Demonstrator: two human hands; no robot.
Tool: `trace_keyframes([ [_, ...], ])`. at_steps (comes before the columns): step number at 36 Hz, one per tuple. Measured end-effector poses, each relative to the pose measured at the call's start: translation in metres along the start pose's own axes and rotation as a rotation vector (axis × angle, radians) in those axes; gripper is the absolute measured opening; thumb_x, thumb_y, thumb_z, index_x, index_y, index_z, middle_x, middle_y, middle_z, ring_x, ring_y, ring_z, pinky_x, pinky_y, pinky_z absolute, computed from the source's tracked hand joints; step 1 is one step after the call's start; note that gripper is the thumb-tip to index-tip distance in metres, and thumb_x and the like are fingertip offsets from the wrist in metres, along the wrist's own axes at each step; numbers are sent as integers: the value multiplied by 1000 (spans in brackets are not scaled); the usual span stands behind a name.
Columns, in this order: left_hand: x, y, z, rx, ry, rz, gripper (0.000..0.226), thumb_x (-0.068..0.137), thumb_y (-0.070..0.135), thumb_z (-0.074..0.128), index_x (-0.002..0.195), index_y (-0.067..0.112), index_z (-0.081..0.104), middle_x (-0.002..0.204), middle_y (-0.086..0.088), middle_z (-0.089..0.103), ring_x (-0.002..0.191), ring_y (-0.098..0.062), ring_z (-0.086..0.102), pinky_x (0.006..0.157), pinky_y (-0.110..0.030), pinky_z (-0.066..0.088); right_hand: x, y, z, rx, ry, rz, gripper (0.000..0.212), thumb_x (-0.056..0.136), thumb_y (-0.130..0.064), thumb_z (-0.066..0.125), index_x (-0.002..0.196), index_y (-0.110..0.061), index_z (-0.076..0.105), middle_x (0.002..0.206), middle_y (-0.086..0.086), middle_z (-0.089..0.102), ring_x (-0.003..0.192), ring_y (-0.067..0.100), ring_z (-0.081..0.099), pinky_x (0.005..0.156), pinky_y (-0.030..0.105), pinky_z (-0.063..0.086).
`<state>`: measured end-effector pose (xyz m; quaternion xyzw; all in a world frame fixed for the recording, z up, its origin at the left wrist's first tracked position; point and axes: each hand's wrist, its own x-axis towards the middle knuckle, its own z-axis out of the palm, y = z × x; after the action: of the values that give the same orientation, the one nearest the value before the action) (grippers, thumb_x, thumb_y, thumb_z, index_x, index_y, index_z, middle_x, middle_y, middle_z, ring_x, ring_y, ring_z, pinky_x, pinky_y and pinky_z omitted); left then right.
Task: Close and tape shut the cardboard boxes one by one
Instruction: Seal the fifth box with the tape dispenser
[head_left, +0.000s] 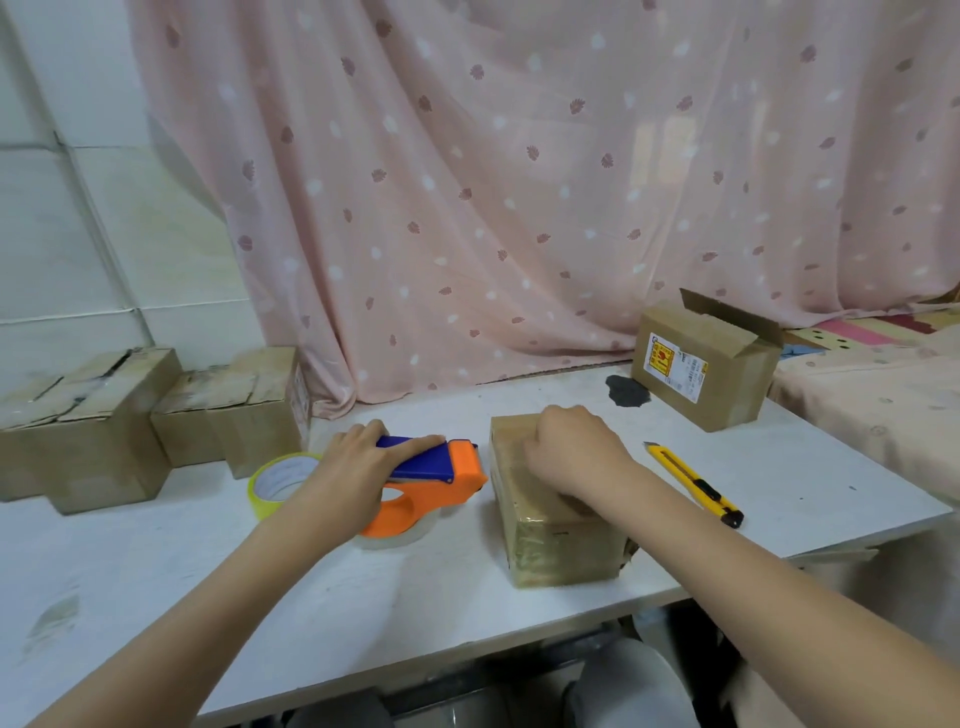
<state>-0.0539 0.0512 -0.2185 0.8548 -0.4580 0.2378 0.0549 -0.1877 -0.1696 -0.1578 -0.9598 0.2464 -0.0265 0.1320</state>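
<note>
White desk (156, 571): left hand (358, 462) grips tape dispenser (436, 478) mid-desk, right hand (576, 452) curled atop taped box (550, 535) near front edge, fingers hidden; knife (693, 483) right, open box (706, 364) far-right corner

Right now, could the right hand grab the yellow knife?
Probably yes. The right hand rests on the taped box, and the yellow knife lies on the table just to the box's right, with nothing between them. The hand would have to leave the box first.
</note>
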Motion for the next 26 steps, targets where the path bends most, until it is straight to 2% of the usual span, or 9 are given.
trace_keyframes([
  [2, 0, 2, -2, -13, -31, -29, 103, 49, -8, 80, 137, 39, 53, 78, 4, 35, 63, -18, 37, 58, -29, 34, 17, -15, 6, 57, -58, 135, 26, 93, -35, 48, 99, -11, 53, 123, 13, 55, 119, 39, 50, 105, 46, 40],
  [3, 0, 2, -2, -16, -42, -39, 104, 49, -7, 79, 137, 40, 49, 77, 2, 40, 62, -20, 41, 59, -29, 35, 26, -22, 11, 83, -100, 207, 43, 91, -43, 49, 120, -12, 52, 136, 16, 50, 127, 43, 45, 110, 52, 35],
  [6, 0, 1, -1, -4, -64, -57, 104, 54, -6, 78, 137, 43, 38, 79, -1, 48, 64, -19, 40, 60, -30, 34, 42, -33, 19, 105, -161, 388, 71, 89, -50, 55, 150, -20, 31, 153, 21, 33, 139, 48, 30, 116, 62, 20],
  [9, -1, 0, -2, -1, -111, -77, 100, 67, -5, 71, 144, 46, 33, 88, -2, 49, 72, -19, 36, 65, -32, 35, 52, -37, 20, 108, -198, 500, 79, 84, -47, 62, 152, -25, 28, 156, 21, 28, 140, 49, 26, 116, 66, 16],
  [13, -3, 3, -7, -6, -170, -149, 86, 88, -1, 51, 155, 43, 18, 114, -4, 47, 89, -19, 34, 79, -31, 30, 70, -45, 26, -44, -355, 434, 100, 61, -64, 67, 144, -15, 39, 143, 19, 43, 128, 46, 44, 107, 58, 37],
  [18, -4, 5, -13, 31, -218, -188, 83, 92, 2, 48, 156, 40, 11, 123, -3, 45, 93, -17, 32, 82, -28, 28, 52, -48, -3, -187, -442, 264, 55, 92, -63, 49, 117, -13, 48, 117, 13, 50, 119, 36, 50, 105, 45, 43],
  [21, -2, 7, -14, 26, -225, -178, 82, 92, 3, 49, 156, 40, 13, 122, -3, 45, 93, -17, 31, 81, -28, 27, 45, -47, -10, -218, -467, 213, 53, 95, -56, 50, 124, -12, 50, 104, 9, 50, 107, 31, 51, 95, 38, 46],
  [23, -2, 5, -14, 11, -227, -172, 83, 91, 2, 49, 156, 41, 15, 122, -3, 45, 93, -17, 31, 82, -29, 30, 38, -46, -19, -224, -463, 177, 57, 96, -55, 49, 134, -13, 49, 110, 9, 50, 102, 29, 51, 86, 35, 44],
  [26, -3, 3, -17, -27, -218, -182, 83, 91, 1, 48, 156, 40, 15, 121, -3, 45, 95, -17, 35, 84, -28, 34, 29, -43, -32, -169, -468, 154, 66, 96, -56, 48, 142, -9, 44, 132, 16, 49, 111, 32, 54, 90, 38, 44],
])
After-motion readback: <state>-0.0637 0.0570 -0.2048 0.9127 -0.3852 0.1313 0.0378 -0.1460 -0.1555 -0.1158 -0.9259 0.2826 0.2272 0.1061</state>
